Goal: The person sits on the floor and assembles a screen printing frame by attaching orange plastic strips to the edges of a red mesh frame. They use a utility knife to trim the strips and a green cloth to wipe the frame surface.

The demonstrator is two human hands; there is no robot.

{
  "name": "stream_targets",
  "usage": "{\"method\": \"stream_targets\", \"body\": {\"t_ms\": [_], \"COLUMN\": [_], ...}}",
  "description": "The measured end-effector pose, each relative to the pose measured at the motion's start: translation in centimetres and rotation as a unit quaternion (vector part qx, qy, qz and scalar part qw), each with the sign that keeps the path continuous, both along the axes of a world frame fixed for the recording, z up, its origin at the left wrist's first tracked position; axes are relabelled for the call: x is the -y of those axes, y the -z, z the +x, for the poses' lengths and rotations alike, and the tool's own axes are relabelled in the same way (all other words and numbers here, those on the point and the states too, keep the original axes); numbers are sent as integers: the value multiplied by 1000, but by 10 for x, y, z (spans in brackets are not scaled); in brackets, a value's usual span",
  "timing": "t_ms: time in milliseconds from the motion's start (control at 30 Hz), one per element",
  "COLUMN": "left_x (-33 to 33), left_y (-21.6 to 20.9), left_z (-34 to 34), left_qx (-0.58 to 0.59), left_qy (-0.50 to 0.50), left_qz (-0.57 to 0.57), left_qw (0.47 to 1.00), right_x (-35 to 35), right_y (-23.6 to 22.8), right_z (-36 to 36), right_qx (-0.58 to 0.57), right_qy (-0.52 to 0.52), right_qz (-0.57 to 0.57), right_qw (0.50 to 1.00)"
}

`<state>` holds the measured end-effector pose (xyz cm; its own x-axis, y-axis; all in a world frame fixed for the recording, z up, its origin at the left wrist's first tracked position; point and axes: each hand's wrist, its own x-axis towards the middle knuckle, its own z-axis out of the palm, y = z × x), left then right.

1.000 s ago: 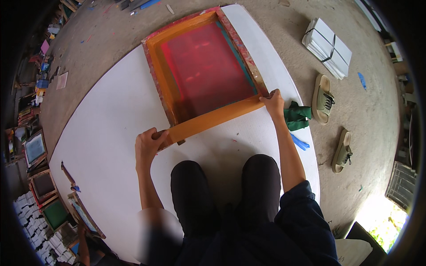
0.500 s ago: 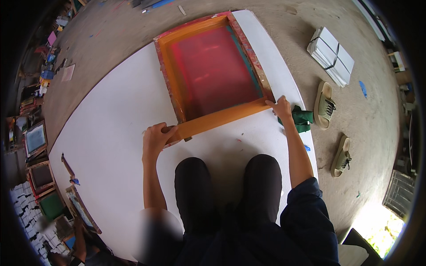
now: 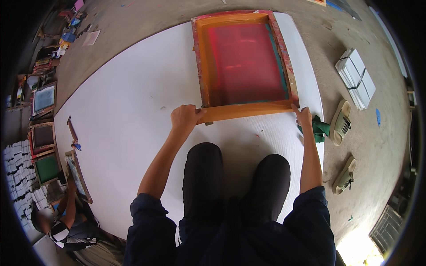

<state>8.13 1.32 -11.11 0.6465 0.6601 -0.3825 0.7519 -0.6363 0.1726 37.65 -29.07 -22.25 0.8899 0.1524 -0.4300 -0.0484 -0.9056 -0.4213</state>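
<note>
A printing screen [image 3: 248, 66] lies on the white sheet before my knees. It has a paint-stained wooden frame, a red mesh and an orange-brown border inside. Along its near bar runs a band of orange-brown tape [image 3: 248, 111], spanning from one hand to the other. My left hand [image 3: 184, 119] is closed on the tape's left end, just beyond the frame's near left corner. My right hand [image 3: 303, 116] pinches the right end by the near right corner, thumb on top. Crumpled green cloth [image 3: 320, 128] lies right beside it.
Lace-up sandals [image 3: 341, 123] and a strapped stack of white sheets [image 3: 357, 79] sit on the floor to the right. At lower left another person [image 3: 73, 226] handles a framed screen [image 3: 79, 176]. A stick-like tool [image 3: 72, 133] lies on the sheet.
My view has shifted, so the screen appears farther right and straighter, and the person at lower left shows more. Both hands keep hold of the tape's ends.
</note>
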Motion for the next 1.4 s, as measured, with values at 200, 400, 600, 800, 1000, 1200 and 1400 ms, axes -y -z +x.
{"method": "stream_targets", "body": {"t_ms": [200,400,600,800,1000,1200,1400], "left_x": [-2,-9,-15,-16,-20,-26,-26], "left_y": [23,31,24,34,24,6,27], "left_z": [0,-4,9,11,2,-1,-4], "left_qx": [-72,-71,-93,-128,-86,-47,-65], "left_qy": [45,28,26,16,-14,-11,-2], "left_qz": [83,43,23,32,-17,-27,-18], "left_qw": [993,996,995,991,996,998,998], "right_x": [-2,2,6,4,4,5,4], "right_y": [-12,-11,-8,-4,-4,-6,-10], "right_z": [-3,-1,2,0,2,3,6], "right_qx": [-19,-45,-51,-36,-33,-43,-64], "right_qy": [4,18,18,23,23,16,21], "right_qz": [14,13,10,3,-2,6,0], "right_qw": [1000,999,999,999,999,999,998]}}
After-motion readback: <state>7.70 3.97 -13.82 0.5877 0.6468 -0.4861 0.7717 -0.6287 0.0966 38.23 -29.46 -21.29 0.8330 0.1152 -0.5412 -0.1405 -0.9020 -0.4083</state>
